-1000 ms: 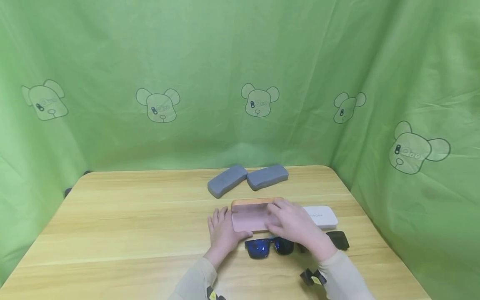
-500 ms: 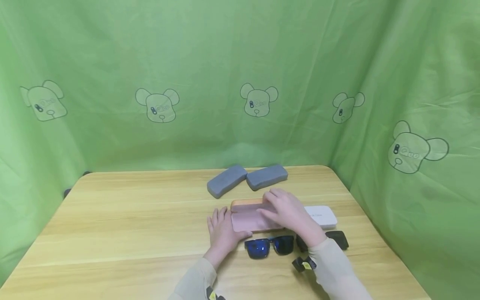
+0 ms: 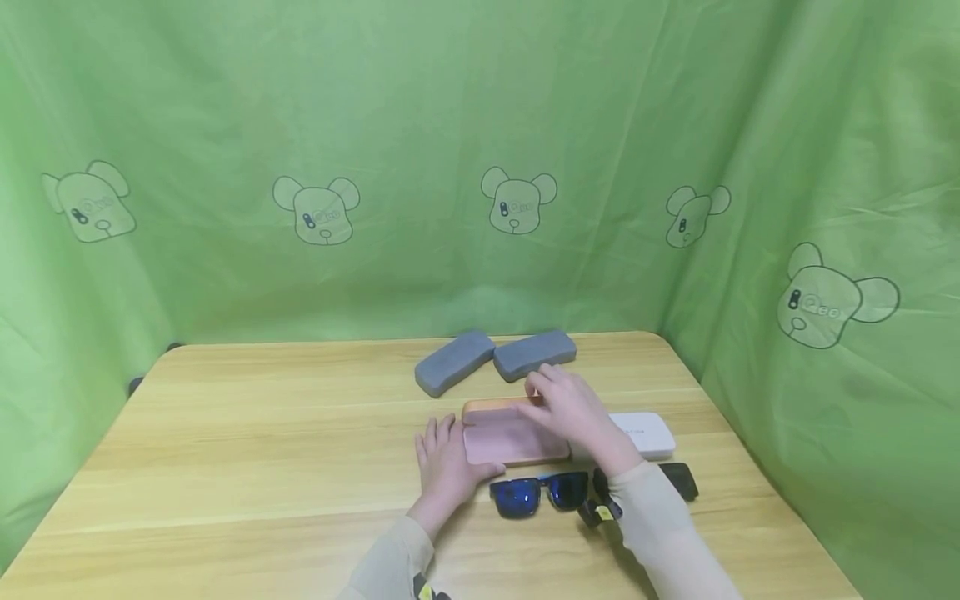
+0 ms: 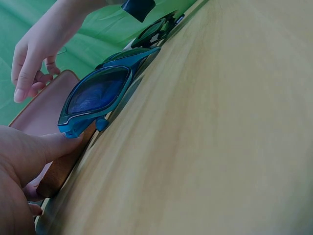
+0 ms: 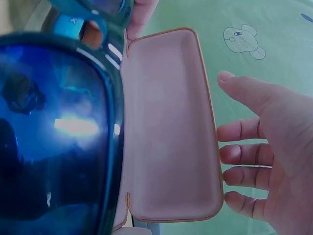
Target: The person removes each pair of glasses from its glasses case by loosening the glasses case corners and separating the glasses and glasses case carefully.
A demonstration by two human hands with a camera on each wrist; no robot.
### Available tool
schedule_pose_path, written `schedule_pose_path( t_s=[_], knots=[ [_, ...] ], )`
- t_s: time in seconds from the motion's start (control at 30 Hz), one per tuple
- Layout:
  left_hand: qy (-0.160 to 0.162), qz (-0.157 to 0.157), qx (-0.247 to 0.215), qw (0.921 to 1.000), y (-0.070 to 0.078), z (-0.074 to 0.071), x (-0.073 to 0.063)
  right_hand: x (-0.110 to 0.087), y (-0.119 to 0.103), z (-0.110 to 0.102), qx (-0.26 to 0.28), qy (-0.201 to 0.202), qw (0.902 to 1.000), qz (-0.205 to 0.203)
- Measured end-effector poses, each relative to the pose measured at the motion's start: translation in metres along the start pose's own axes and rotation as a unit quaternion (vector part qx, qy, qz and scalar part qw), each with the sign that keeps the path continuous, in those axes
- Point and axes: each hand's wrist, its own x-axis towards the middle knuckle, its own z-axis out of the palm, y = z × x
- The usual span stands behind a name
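An eyeglass case [image 3: 517, 442], brown-orange outside and pink inside, lies with its lid raised. At its left end rests my left hand [image 3: 444, 467], fingers straight and spread, thumb [image 4: 54, 147] along the front edge. My right hand [image 3: 573, 408] is at the raised lid [image 5: 171, 127]; its loosely bent fingertips [image 5: 232, 154] touch or nearly touch the lid's outer rim, thumb apart. Just in front of the case lie blue-lensed sunglasses [image 3: 517, 497], which neither hand grips. They loom close in both wrist views.
Two grey eyeglass cases [image 3: 454, 363] lie near the table's back edge. A white case [image 3: 652, 435] stands right of the pink-lined one. Dark sunglasses [image 3: 681, 481] sit partly behind my right sleeve. A green curtain [image 3: 420, 275] surrounds the wooden table [image 3: 247, 467].
My right hand has moved from over the inside of the case back to the far edge of its lid. My left hand, the case and the blue sunglasses have stayed put.
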Motion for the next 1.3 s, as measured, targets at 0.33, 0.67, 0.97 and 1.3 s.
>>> schedule_pose_path(
  t_s=[0.33,0.67,0.97,1.3],
  knots=[
    [0.002,0.001,0.007,1.0,-0.001,0.0,0.001,0.004,0.006,0.012,0.018,-0.059,0.997,0.046],
    [0.001,-0.001,0.008,1.0,0.0,0.0,0.0,0.009,0.008,0.022,0.056,-0.124,0.9875,0.08],
    [0.007,0.003,0.012,0.9999,-0.001,0.002,0.0,0.005,0.008,0.027,0.06,-0.135,0.9861,0.076],
    [-0.019,0.037,0.038,0.9984,-0.008,-0.008,0.006,-0.001,0.004,0.027,0.053,-0.133,0.9872,0.071]
  ],
)
